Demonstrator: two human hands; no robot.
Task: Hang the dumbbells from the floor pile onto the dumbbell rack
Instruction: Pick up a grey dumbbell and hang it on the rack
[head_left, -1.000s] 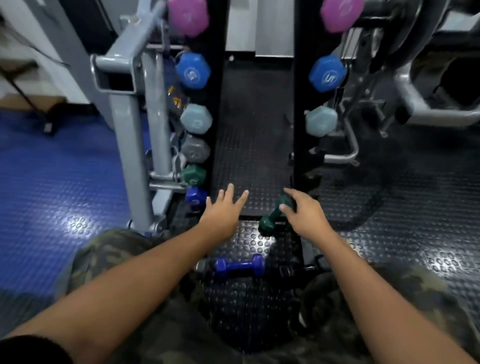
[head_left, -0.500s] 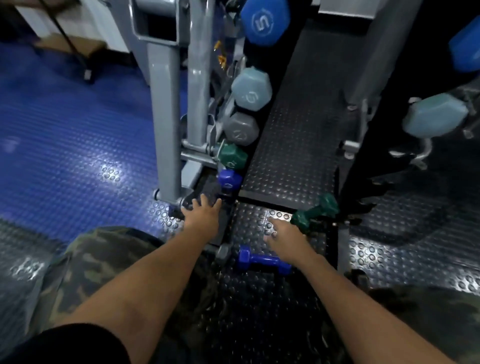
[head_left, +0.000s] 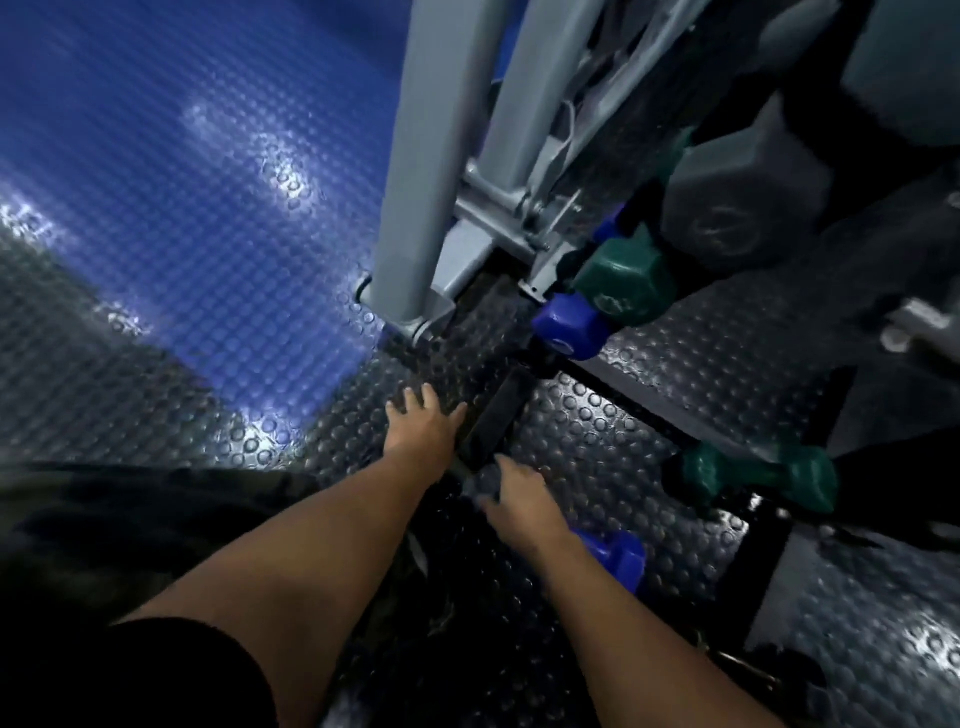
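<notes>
Head view: left hand (head_left: 423, 434) flat on the studded floor (head_left: 597, 431), fingers spread and empty. Right hand (head_left: 519, 504) reaches over the blue dumbbell (head_left: 618, 558) at five o'clock; its grip can't be told. Green dumbbell (head_left: 761, 475) lies at three o'clock, the dumbbell rack (head_left: 498, 421) at twelve.
</notes>
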